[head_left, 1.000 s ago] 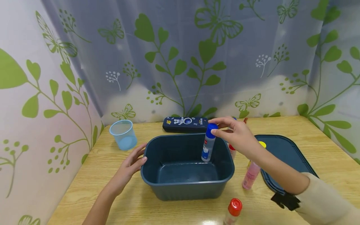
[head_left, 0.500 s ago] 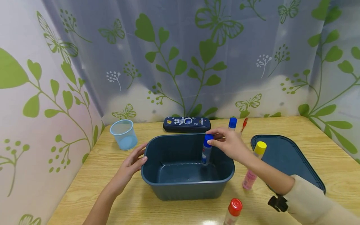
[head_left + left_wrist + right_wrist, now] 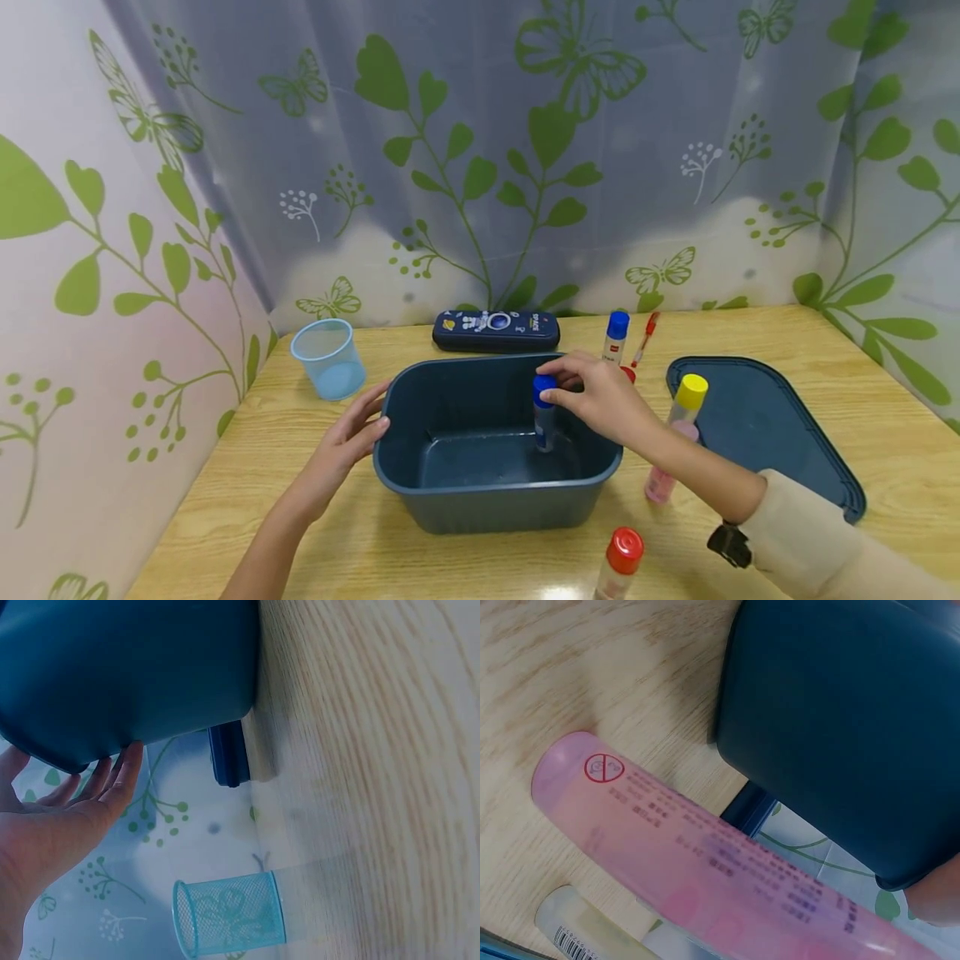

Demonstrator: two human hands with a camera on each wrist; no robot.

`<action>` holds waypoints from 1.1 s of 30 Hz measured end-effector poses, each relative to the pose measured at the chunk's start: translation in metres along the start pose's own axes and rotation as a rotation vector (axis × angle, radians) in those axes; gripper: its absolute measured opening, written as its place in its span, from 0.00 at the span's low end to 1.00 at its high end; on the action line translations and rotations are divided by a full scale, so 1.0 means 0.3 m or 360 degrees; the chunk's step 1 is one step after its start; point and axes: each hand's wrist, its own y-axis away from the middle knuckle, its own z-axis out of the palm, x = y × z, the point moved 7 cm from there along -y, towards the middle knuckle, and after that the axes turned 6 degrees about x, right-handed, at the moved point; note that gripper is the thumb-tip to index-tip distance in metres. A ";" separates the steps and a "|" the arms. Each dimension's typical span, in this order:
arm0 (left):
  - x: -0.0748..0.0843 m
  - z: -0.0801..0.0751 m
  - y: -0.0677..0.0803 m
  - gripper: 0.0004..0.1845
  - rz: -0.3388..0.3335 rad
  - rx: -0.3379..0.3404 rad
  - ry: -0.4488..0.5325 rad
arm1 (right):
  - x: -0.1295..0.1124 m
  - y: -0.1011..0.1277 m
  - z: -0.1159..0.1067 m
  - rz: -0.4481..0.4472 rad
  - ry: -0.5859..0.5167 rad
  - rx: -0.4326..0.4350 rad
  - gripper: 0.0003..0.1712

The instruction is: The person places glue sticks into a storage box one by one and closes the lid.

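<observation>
A dark blue plastic bin (image 3: 450,500) stands in the middle of the wooden table. My right hand (image 3: 553,385) reaches in from the right and pinches the cap of a small blue-capped bottle (image 3: 543,421). The bottle is upright, low inside the bin near its right wall. My left hand (image 3: 377,412) rests with straight fingers against the bin's left wall. The left wrist view shows that hand (image 3: 90,795) touching the bin (image 3: 127,675). In the right wrist view the bin (image 3: 840,727) rises behind a pink bottle (image 3: 705,862).
A light blue mesh cup (image 3: 327,358) sits back left. A dark pencil case (image 3: 495,330) lies behind the bin. A blue-capped bottle (image 3: 615,335), red pen (image 3: 643,340), yellow-capped pink bottle (image 3: 675,429) and dark lid (image 3: 757,425) are on the right. A red-capped bottle (image 3: 621,562) stands in front.
My right hand has lowered the blue-capped bottle from above the rim down into the bin. The left hand has stayed on the bin's wall.
</observation>
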 end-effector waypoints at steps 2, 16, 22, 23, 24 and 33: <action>0.002 0.002 0.001 0.28 0.0001 -0.0001 0.0005 | 0.000 0.002 0.003 -0.0009 0.0034 -0.0012 0.16; 0.031 -0.008 -0.003 0.30 0.0005 -0.0150 -0.0266 | -0.007 0.002 0.006 -0.0034 0.0135 -0.0062 0.15; 0.070 -0.020 -0.007 0.32 -0.0041 -0.0287 -0.0358 | -0.011 0.008 0.009 -0.0041 0.0188 -0.0103 0.16; 0.075 -0.020 -0.008 0.32 -0.0043 -0.0314 -0.0346 | -0.012 0.009 0.009 -0.0043 0.0187 -0.0112 0.16; 0.080 -0.019 -0.009 0.32 -0.0045 -0.0340 -0.0333 | -0.014 0.009 0.008 -0.0048 0.0188 -0.0120 0.16; 0.090 -0.022 -0.023 0.33 -0.0068 -0.0397 -0.0289 | -0.029 0.008 0.006 -0.0124 0.0188 -0.0166 0.16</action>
